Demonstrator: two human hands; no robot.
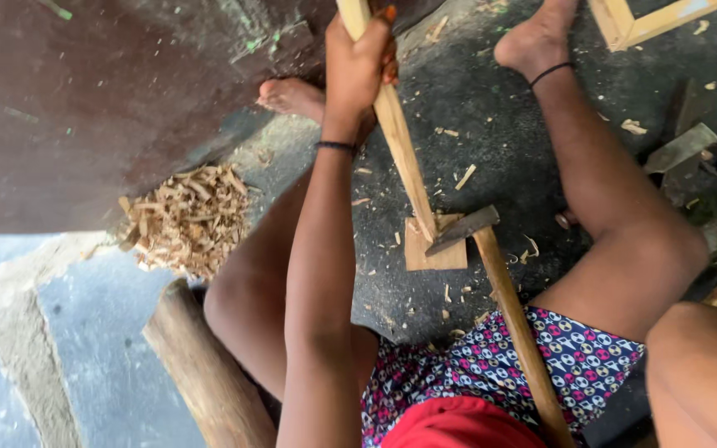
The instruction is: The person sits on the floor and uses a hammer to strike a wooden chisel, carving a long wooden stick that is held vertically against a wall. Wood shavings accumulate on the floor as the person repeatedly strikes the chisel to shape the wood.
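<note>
My left hand [358,66] is shut around a long pale wooden stick [404,158], held slanted with its lower end standing on a small square wooden block [435,253] on the dark floor. A dark metal axe blade [462,228] rests against the stick's lower end above the block. Its wooden handle [516,323] runs down toward my lap. My right hand is out of view; only part of that arm [699,373] shows at the bottom right.
I sit on the floor with bare legs either side of the block, feet [541,33] ahead. A pile of wood shavings [188,216] lies left, a round log [209,373] below it. A wooden frame [641,21] and a flat metal piece [680,148] lie right.
</note>
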